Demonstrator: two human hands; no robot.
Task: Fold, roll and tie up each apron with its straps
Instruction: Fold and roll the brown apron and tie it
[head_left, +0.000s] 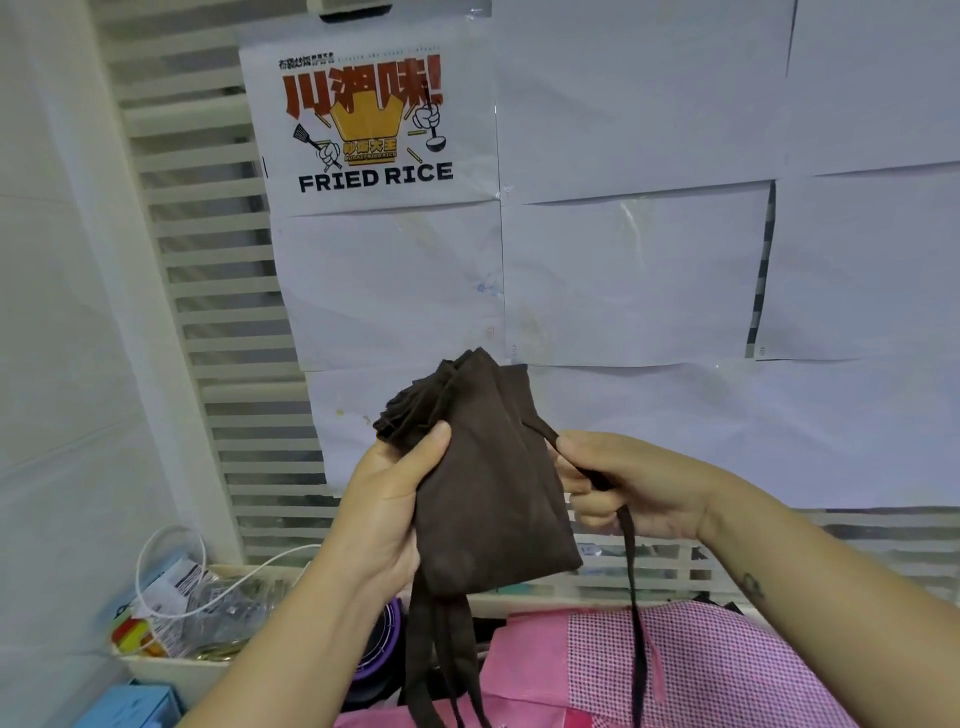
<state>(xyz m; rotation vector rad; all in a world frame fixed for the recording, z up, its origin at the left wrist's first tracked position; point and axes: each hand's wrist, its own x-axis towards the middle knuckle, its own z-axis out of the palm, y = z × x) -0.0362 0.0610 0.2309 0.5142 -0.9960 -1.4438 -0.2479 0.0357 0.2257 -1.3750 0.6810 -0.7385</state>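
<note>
**Head view: apron rolled, tie-off at risk**

Brown apron (493, 483) is held in mid-air, resting on nothing, above pink checked fabric (675, 670). Left hand (384, 514): fingers curled round the roll's left side, thumb pressed on the front. Right hand (639, 488): fingers closed on one strap (632, 566), pinched just beside the roll's right edge. Risk: the roll is likely to loosen if the left grip is eased while the strap is wound. Loose straps (441, 654) hanging below could be snagged or tangled. Apron looks like thin, dark, soft cloth, rolled into a short fat bundle, with layers bunched unevenly at the top.
</note>
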